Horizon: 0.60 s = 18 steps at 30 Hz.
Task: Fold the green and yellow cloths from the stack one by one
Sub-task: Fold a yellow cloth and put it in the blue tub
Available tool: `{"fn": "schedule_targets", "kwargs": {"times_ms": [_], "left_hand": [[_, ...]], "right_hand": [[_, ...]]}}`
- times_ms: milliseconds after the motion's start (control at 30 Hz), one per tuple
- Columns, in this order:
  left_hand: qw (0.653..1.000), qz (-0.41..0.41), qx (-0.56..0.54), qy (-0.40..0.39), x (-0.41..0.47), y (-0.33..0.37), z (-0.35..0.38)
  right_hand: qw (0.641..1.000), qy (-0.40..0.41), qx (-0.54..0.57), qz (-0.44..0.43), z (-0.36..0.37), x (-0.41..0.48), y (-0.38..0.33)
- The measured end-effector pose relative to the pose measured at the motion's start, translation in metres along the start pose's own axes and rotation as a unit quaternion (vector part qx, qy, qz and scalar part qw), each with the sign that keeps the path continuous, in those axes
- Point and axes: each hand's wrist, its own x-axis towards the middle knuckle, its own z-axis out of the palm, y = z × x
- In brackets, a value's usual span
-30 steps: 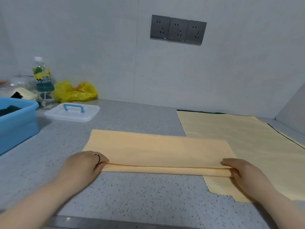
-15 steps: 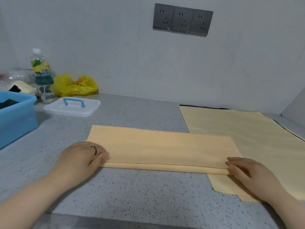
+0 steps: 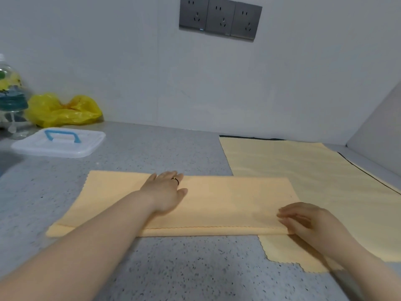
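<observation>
From the head view, a grey speckled counter (image 3: pixel 173 270) is stretching across the whole lower frame and is meeting a plain pale wall (image 3: pixel 130 72) at the back, while a second wall (image 3: pixel 379 131) is closing off the corner on the right. A dark panel of three sockets (image 3: pixel 220 18) is sitting high on the back wall. The yellow cloth (image 3: pixel 227 203), folded into a long band, is lying crosswise on the counter in front of the person, its zigzag edge running along the near side. Its right end is overlapping the stack of cloths (image 3: pixel 303 168), which is lying spread flat in the right corner with a dark edge (image 3: pixel 251 138) peeking out along its far side. The left hand (image 3: pixel 167 192) is lying palm down on the middle of the folded cloth, fingers straight and close together, a dark ring showing on one of them. The right hand (image 3: pixel 303 222) is resting on the cloth's right end with bent fingers, their tips lying on the top layer; the thumb is hidden, so I cannot tell whether it is pinching or only pressing. Far left by the wall, a crumpled yellow plastic bag (image 3: pixel 63 110) is sitting beside a clear bottle (image 3: pixel 10 92), and a white lid (image 3: pixel 58 145) with a blue handle is lying just in front of them.
</observation>
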Motion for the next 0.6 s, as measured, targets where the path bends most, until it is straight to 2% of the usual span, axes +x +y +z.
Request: {"fn": "schedule_targets", "kwargs": {"times_ms": [167, 333, 467, 600], "left_hand": [[1.000, 0.012, 0.005, 0.001, -0.005, -0.009, 0.012], [1.000, 0.017, -0.007, 0.019, -0.007, -0.010, 0.017], [0.999, 0.016, -0.012, 0.035, -0.010, -0.011, 0.019], [0.999, 0.017, -0.014, 0.041, -0.012, -0.011, 0.020]], "right_hand": [[0.999, 0.015, -0.029, -0.036, 0.009, 0.044, -0.050], [0.990, -0.080, -0.085, -0.074, 0.069, 0.090, -0.128], [0.985, -0.142, -0.087, -0.035, 0.111, 0.098, -0.146], [0.984, -0.154, -0.092, -0.015, 0.117, 0.095, -0.140]]}}
